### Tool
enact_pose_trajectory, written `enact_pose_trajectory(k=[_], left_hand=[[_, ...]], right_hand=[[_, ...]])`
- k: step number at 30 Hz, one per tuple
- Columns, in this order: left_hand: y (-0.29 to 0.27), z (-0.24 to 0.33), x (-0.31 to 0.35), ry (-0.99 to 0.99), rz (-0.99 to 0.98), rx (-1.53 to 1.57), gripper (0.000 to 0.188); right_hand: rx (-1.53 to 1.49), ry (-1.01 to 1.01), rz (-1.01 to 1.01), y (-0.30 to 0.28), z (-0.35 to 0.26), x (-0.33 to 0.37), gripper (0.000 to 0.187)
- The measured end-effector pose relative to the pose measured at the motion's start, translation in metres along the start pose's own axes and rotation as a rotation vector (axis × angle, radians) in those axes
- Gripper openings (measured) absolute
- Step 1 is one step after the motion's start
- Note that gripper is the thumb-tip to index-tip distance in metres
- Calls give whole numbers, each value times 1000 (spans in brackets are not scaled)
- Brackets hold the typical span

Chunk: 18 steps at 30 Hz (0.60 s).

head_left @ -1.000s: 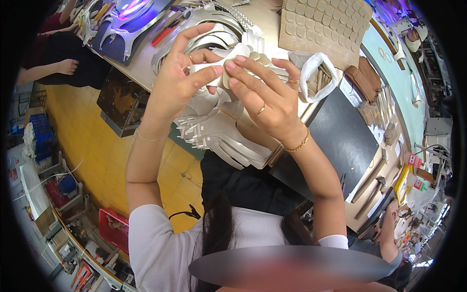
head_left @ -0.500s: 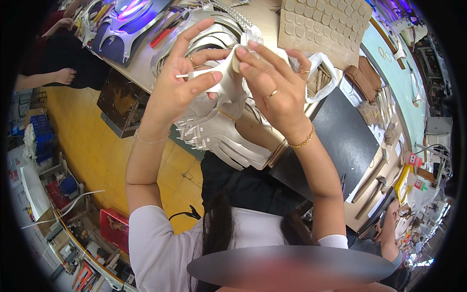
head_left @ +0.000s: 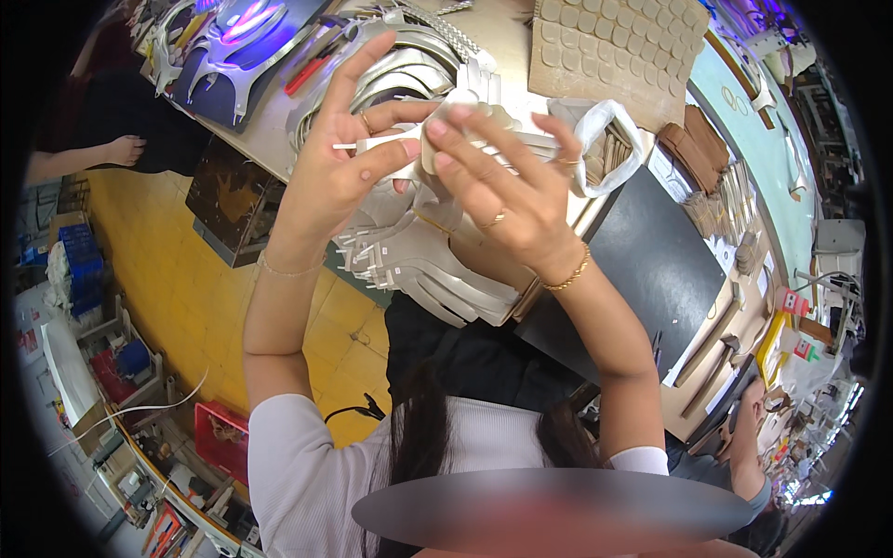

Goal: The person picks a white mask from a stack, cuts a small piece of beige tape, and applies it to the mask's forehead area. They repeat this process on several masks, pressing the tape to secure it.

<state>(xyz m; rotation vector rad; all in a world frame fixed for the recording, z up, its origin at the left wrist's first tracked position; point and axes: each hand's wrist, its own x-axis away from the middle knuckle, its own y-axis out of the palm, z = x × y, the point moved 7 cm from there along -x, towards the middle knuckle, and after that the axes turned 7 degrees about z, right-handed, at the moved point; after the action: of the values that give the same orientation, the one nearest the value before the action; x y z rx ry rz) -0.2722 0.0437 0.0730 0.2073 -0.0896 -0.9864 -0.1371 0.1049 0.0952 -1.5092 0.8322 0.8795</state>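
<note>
Partly, I lose sight of the pale cut piece (head_left: 376,142): its right portion is hidden behind the right hand (head_left: 521,191). The left hand (head_left: 339,163) pinches it between thumb and a bent finger, index raised, above the stacked pale parts (head_left: 409,256). Right fingers blur over a beige oval (head_left: 428,156); I cannot tell whether they grip it. Farther right, a white bag (head_left: 593,118) partly conceals its contents.

Held aloft, the thin off-white piece (head_left: 385,137) with its narrow tab (head_left: 344,146) overlaps a rounded beige patch (head_left: 428,156).
</note>
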Motion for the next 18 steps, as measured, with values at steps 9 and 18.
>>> enact_pose_trajectory(k=[9, 18], left_hand=[[-17, -3, -7, -17, 113, -149, 74], [51, 36, 12, 360, 42, -509, 22]], right_hand=[[-1352, 1359, 290, 12, 77, 32, 8], [-1261, 1371, 196, -48, 57, 29, 16]])
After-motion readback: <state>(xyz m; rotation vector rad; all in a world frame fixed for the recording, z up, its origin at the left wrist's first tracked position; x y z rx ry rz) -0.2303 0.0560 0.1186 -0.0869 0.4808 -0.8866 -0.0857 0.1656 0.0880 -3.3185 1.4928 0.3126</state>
